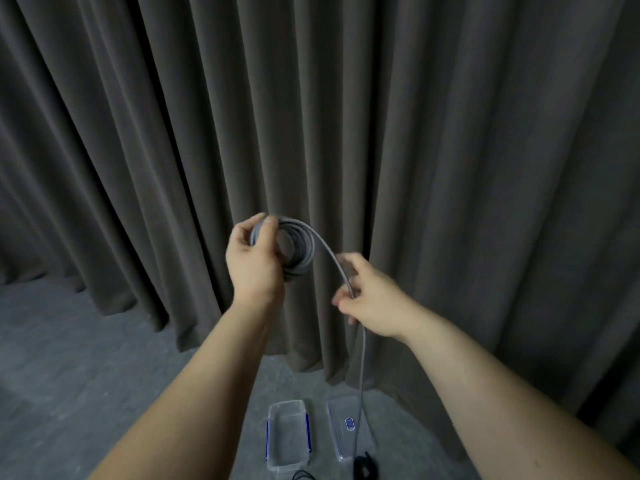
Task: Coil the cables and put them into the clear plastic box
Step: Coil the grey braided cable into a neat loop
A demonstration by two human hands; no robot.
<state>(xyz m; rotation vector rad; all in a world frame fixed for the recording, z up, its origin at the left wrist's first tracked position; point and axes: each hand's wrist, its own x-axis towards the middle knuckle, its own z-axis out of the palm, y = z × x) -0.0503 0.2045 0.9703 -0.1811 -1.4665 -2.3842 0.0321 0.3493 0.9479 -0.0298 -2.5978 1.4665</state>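
My left hand (252, 261) grips a coil of grey cable (301, 247) held up in front of the curtain, thumb over the top of the loops. From the coil one strand arcs right and down into my right hand (367, 299), which pinches it. The loose tail (362, 368) hangs from that hand down to the floor. On the floor below stands the clear plastic box (287, 434) with blue clips, open and with nothing inside. Its clear lid (346, 427) lies just right of it.
A black cable (363, 467) lies bunched on the grey floor by the lid's near end, and a thin black loop (303, 475) shows at the bottom edge. A dark pleated curtain (346, 116) fills the background and reaches the floor.
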